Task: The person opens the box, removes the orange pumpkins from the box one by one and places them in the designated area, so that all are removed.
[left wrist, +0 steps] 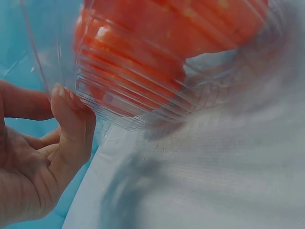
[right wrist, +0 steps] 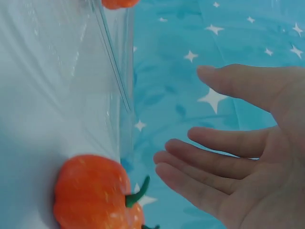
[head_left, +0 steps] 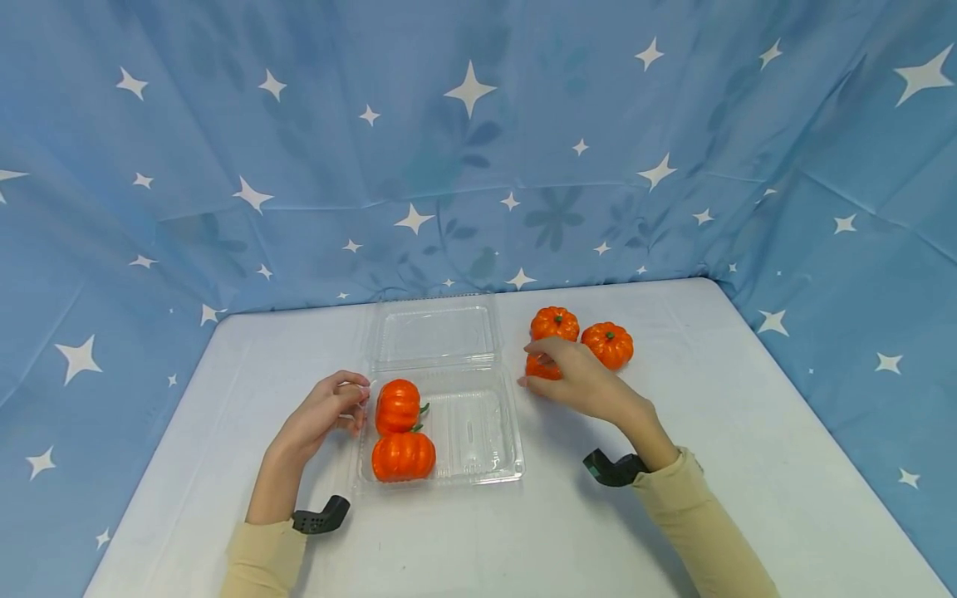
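Observation:
A clear plastic clamshell container [head_left: 474,432] lies with its lid [head_left: 437,330] folded back. Two small orange pumpkins, an upper one [head_left: 396,405] and a lower one [head_left: 402,458], sit in the left part of its base. My left hand [head_left: 325,409] pinches the container's left rim between thumb and finger, clearest in the left wrist view. To the right of the container my right hand [head_left: 583,382] hovers over a pumpkin [head_left: 543,367] and partly hides it. Its fingers are spread and hold nothing; the right wrist view shows a gap between them and a green-stemmed pumpkin [right wrist: 90,193].
Behind the right hand are two more pumpkins, one at the back [head_left: 555,321] and one farther right [head_left: 609,345]. All rest on a white-covered table [head_left: 748,465]. A blue star-patterned curtain [head_left: 471,149] rises along the table's back and sides.

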### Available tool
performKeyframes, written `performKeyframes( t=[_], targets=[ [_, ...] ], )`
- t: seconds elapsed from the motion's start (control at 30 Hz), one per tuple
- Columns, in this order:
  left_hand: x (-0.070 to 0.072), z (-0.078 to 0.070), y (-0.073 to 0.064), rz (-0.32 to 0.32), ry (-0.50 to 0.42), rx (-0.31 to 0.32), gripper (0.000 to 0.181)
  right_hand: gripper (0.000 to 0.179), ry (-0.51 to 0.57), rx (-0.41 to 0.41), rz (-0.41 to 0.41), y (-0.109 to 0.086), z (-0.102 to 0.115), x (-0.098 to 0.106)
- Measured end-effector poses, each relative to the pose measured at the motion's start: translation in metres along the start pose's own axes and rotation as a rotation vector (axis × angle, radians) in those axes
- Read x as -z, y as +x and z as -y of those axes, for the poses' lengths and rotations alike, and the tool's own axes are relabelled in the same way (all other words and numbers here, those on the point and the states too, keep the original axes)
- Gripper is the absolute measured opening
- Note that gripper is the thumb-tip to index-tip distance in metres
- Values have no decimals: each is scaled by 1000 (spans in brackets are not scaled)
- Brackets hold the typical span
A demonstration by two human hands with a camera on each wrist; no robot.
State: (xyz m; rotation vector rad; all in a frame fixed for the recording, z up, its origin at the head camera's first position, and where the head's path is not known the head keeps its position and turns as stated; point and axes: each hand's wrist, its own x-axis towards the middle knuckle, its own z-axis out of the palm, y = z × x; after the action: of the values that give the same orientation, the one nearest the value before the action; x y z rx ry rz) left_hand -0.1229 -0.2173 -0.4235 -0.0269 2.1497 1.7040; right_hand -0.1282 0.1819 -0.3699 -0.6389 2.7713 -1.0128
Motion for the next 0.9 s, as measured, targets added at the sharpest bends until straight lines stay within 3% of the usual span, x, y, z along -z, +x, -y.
performKeyframes(
  t=[0.27,0.57,0.9],
  targets=[
    [1,2,1,18,-6,-30,38,47,113,8,10,2,8,-12],
    [-1,5,1,34,7,-50,34,47,182,54,97,3,21,-30],
    [0,4,2,12,9,-55,35,50,269,6,113,11,35,-54]
  ],
)
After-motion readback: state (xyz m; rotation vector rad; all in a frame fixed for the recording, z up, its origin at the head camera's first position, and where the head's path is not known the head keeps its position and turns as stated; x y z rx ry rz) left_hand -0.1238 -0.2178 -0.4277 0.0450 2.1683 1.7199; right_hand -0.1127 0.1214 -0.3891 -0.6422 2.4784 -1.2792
